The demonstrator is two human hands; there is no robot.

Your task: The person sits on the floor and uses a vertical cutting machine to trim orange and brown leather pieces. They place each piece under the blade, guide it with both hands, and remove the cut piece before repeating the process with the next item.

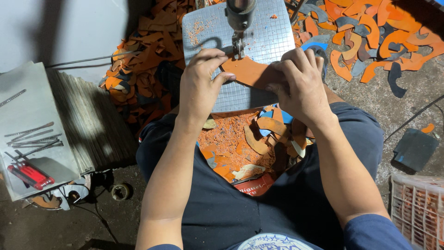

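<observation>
**Fingers close to the blade**

Both hands press an orange sheet point(247, 71) flat on the gridded metal table point(240, 95) of a small saw. The blade point(238, 46) drops from the machine head point(239, 14) at 12 o'clock and meets the sheet at its far edge.

The left hand point(200, 81) lies on the sheet's 9 o'clock end, fingers curled and slightly apart, tips pushing down just beside the blade. The right hand point(299, 83) covers the 3 o'clock end, fingers together and bent over the edge, pinning rather than gripping it. Neither hand is closed around anything.

Offcuts point(384, 34) in orange and grey pile on the floor from 10 to 2 o'clock. More scraps and dust fill a bin point(249, 143) between the knees at 6 o'clock. A tray of spare blades point(34, 139) and a red tool point(30, 175) sit at 8 o'clock; a pedal point(415, 149) lies at 4 o'clock.

The chief risk, I judge, is the left fingertips: they sit so near the blade that a sudden slip of the sheet could carry them into it. Dust on the table could make the sheet slide or snag. A curved cut forced too hard might also bend or snap the thin blade.
</observation>
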